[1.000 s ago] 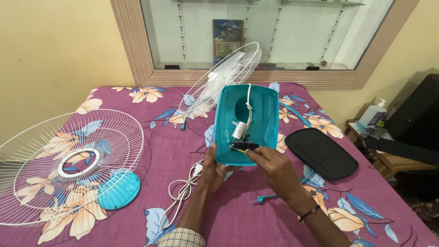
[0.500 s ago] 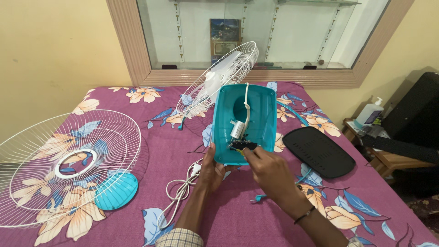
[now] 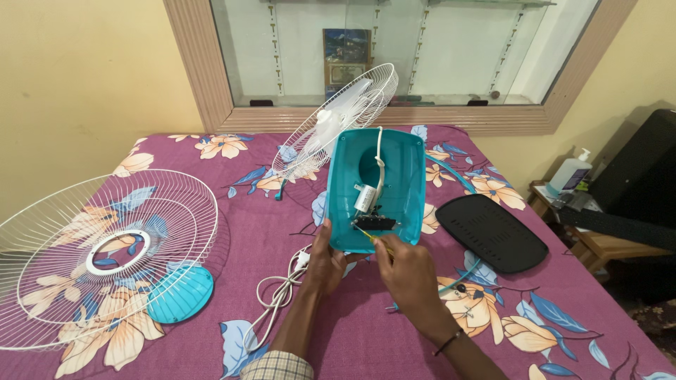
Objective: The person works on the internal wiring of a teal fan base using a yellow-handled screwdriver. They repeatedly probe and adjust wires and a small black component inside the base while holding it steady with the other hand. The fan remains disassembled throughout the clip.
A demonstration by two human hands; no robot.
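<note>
I see the teal fan base [image 3: 394, 176] at centre frame, lying open side up on the bed [image 3: 267, 211], its long axis running from my hands toward the top of the frame. My left hand [image 3: 325, 259] is curled around the base's near left corner. My right hand [image 3: 406, 271] is closed on a yellow screwdriver [image 3: 372, 238], tip pointing up-left at the black switch block [image 3: 374, 223]. A white grille [image 3: 98, 253] lies at left.
</note>
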